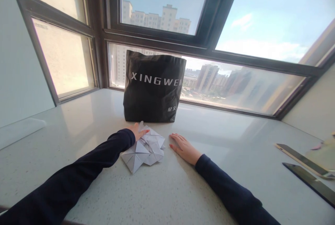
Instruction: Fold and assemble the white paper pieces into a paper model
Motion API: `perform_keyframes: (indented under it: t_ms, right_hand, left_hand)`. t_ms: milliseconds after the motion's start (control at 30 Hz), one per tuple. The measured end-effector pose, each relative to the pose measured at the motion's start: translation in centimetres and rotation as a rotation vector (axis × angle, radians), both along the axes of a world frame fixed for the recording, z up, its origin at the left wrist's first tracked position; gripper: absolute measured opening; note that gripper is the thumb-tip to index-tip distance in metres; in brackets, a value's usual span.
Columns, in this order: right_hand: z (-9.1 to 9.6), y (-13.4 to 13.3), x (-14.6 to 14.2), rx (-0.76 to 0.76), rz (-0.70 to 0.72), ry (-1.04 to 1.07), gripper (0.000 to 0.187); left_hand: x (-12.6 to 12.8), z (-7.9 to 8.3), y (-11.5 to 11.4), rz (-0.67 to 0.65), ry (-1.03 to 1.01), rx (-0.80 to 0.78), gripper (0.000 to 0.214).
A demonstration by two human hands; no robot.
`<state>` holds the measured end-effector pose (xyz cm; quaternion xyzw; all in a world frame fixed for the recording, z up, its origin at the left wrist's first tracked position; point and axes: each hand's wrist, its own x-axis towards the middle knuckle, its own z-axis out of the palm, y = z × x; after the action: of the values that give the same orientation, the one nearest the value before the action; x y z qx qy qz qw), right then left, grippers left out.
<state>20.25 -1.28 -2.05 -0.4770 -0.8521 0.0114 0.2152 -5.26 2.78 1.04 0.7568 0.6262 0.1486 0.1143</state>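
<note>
"Where does the folded white paper (150, 150) lie?"

"On the pale, speckled counter (112, 193), just in front of the black bag (151, 90). It's a bundle of creased flaps, with one pointed corner toward the person."

"And what has the left hand (136, 132) got?"

"It rests at the far left edge of the paper, thumb laid over the top. The fingers are partly hidden, so I can't tell whether it pinches the edge or only presses it."

"The right hand (185, 148)?"

"Beside the paper, apart from it. It lies palm down on the counter, fingers stretched out and close together, thumb a little away from them, gripping nothing."

"Both arms are in dark sleeves (230, 190)."

"Yes. The bag behind stands upright, with XINGWEN across its front in pale letters, the last one at the edge."

"Anything farther out?"

"At the right, a pale-edged flat device (303, 159) and a dark flat device (310, 184) lie near each other. Behind the bag, dark window frames (157, 40) border a view of tall buildings (169, 17) under blue sky."
</note>
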Motion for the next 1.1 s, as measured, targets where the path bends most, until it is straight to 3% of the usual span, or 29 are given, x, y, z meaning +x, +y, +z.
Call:
perform_keyframes:
  t_ms: [267, 367, 500, 633, 800, 967, 1000, 1100]
  right_hand:
    - [0.1, 0.1, 0.2, -0.026, 0.035, -0.031, 0.039]
    - [0.2, 0.2, 0.4, -0.044, 0.019, 0.005, 0.047]
    - [0.3, 0.3, 0.5, -0.055, -0.04, 0.105, 0.055]
    - [0.4, 0.3, 0.7, -0.023, -0.062, 0.185, 0.058]
    - [1.1, 0.1, 0.4, 0.0, -0.04, 0.261, 0.053]
    - [2.1, -0.9, -0.5, -0.048, 0.024, 0.324, 0.039]
    - [2.2, -1.1, -0.7, -0.053, 0.0, 0.293, 0.042]
    - [2.0, -1.4, -1.2, -0.071, -0.065, 0.159, 0.073]
  left_hand:
    - [3.4, 0.4, -1.2, -0.1, 0.069, -0.007, 0.042]
    - [3.1, 0.9, -1.2, -0.128, 0.062, 0.017, 0.037]
    - [1.8, 1.1, -0.6, -0.132, 0.052, 0.191, 0.031]
    - [1.1, -0.2, 0.0, -0.128, 0.06, 0.191, 0.033]
    - [2.4, -2.1, 0.0, -0.163, 0.019, 0.116, 0.038]
    - [3.2, -2.6, -0.1, -0.236, -0.153, 0.12, 0.044]
    - [3.2, -2.6, -0.1, -0.227, -0.177, 0.113, 0.047]
    - [3.2, -2.6, 0.0, -0.173, -0.215, 0.092, 0.055]
